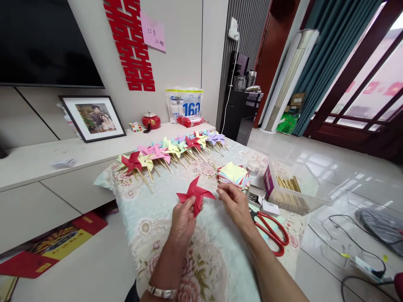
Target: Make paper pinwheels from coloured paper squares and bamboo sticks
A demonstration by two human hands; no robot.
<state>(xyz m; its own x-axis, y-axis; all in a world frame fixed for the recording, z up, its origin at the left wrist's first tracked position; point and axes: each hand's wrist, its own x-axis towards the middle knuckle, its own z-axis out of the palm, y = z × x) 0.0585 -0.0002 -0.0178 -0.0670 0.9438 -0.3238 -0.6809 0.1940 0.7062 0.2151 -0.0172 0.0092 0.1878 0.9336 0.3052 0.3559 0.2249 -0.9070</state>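
My left hand [183, 219] is closed on a red paper pinwheel [195, 194], held above the floral tablecloth [163, 201]. Just to the right of the pinwheel's tip, my right hand [235, 204] has its fingers pinched together; what they hold is too small to make out. A stack of coloured paper squares [234, 174] lies just beyond my right hand. A long row of finished pinwheels on sticks [171, 153] stretches along the far side of the cloth.
Red-handled scissors [270, 230] lie right of my right hand. A clear plastic box with wooden sticks [294, 186] stands at the table's right edge. Behind are a low white cabinet [47, 167], a framed photo [92, 117] and cables on the floor [355, 243].
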